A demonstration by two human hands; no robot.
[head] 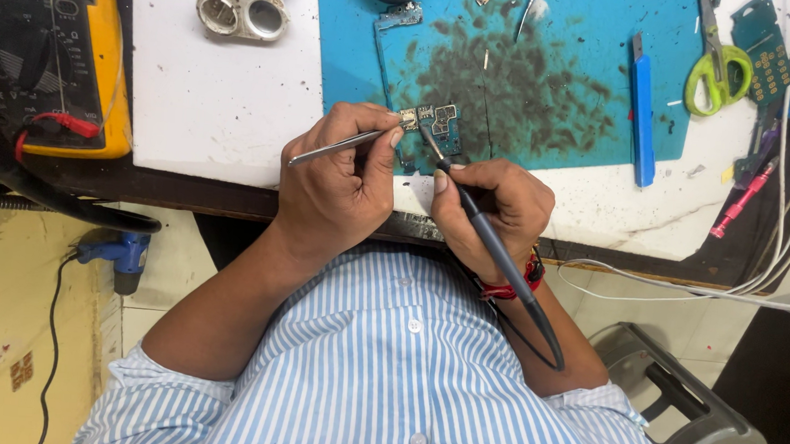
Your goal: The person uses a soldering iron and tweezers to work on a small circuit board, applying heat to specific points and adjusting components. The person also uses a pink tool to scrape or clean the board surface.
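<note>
A stained blue rubber work mat (550,85) is laid on the white bench top. At the mat's near edge a small blue circuit board (439,124) is placed. Just behind that board, toward the person, the left hand (338,186) is closed around thin silver metal tweezers (340,144), whose tips are set on the board. Beside it, the right hand (487,209) is wrapped around a slim black soldering iron (494,246), its tip touching the board.
</note>
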